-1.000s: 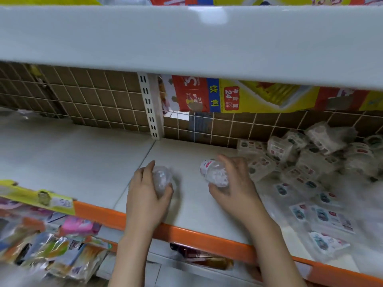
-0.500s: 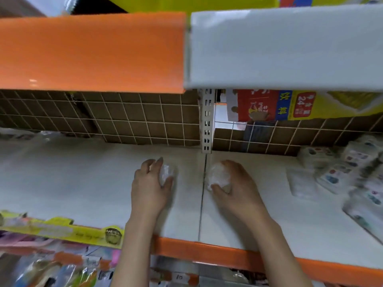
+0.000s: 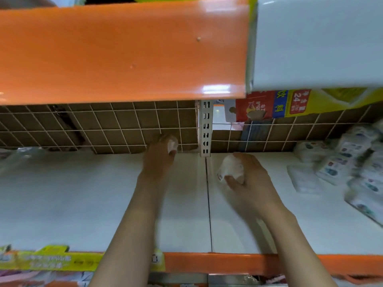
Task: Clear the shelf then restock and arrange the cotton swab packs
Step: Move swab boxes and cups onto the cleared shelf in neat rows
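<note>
The left hand (image 3: 160, 151) grips a small clear cotton swab pack (image 3: 172, 145) far back on the white metal shelf (image 3: 83, 199), near the wire grid back panel (image 3: 103, 125). The right hand (image 3: 248, 177) grips another white pack (image 3: 231, 169) just right of the slotted upright (image 3: 205, 129). More labelled packs (image 3: 348, 162) lie heaped at the right; a red and yellow carton (image 3: 290, 104) behind shows "24" and "饮料".

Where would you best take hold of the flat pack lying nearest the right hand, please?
The flat pack lies flat on the shelf, apart from the pile, with its left long edge clear. I would probably come from the left and above, pinching across its narrow width near the front end. Blur hides finer detail.
</note>
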`<action>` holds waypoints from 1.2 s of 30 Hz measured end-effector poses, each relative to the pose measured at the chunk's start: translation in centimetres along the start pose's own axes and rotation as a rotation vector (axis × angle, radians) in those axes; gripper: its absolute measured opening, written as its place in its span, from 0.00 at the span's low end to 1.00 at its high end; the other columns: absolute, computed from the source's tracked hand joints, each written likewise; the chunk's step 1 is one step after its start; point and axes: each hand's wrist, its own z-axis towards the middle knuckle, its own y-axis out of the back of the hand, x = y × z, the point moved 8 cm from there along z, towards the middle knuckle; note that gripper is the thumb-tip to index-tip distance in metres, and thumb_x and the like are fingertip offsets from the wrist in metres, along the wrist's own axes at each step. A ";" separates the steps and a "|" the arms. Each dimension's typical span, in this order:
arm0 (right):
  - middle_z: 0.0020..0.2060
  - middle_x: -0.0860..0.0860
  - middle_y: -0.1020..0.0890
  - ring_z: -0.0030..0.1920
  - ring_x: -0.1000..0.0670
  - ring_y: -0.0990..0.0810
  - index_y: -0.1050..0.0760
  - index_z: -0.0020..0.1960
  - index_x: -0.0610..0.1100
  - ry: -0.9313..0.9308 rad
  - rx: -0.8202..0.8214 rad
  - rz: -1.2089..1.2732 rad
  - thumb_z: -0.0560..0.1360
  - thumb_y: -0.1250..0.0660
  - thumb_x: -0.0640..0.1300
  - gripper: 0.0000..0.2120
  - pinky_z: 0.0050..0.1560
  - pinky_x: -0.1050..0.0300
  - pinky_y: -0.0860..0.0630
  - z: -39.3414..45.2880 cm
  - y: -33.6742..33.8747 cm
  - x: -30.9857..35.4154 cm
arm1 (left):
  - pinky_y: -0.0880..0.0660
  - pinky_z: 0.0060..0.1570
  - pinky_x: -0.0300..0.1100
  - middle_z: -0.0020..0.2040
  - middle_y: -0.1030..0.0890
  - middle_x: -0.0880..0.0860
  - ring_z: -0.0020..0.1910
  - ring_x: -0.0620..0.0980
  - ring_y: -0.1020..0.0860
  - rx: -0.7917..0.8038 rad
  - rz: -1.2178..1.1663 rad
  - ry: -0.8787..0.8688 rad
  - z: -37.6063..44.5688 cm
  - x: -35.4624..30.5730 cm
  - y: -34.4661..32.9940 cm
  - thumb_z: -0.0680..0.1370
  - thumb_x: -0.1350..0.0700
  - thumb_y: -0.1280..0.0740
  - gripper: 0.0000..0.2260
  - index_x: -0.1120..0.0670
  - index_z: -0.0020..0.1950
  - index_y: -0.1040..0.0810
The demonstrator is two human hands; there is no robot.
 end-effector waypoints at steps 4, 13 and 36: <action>0.63 0.50 0.28 0.60 0.49 0.28 0.34 0.68 0.47 0.034 -0.004 -0.010 0.73 0.31 0.45 0.26 0.51 0.67 0.38 0.5 -0.3 0.7 | 0.26 0.53 0.47 0.57 0.22 0.57 0.56 0.58 0.23 0.079 -0.010 0.008 0.9 0.9 -1.4 0.76 0.58 0.33 0.14 0.51 0.61 0.24; 0.64 0.52 0.30 0.61 0.53 0.30 0.35 0.69 0.49 0.044 0.074 0.003 0.74 0.32 0.46 0.25 0.55 0.68 0.39 1.9 -3.0 2.0 | 0.30 0.59 0.53 0.70 0.32 0.59 0.64 0.62 0.28 0.171 0.008 0.115 1.3 3.7 -2.9 0.75 0.52 0.31 0.31 0.53 0.75 0.41; 0.53 0.45 0.20 0.56 0.46 0.26 0.22 0.54 0.42 0.325 0.098 -0.324 0.75 0.38 0.39 0.11 0.56 0.56 0.30 10.7 -11.4 6.9 | 0.31 0.63 0.58 0.63 0.25 0.65 0.63 0.67 0.29 0.131 0.213 0.303 -10.0 9.3 -3.2 0.74 0.43 0.52 0.29 0.59 0.60 0.22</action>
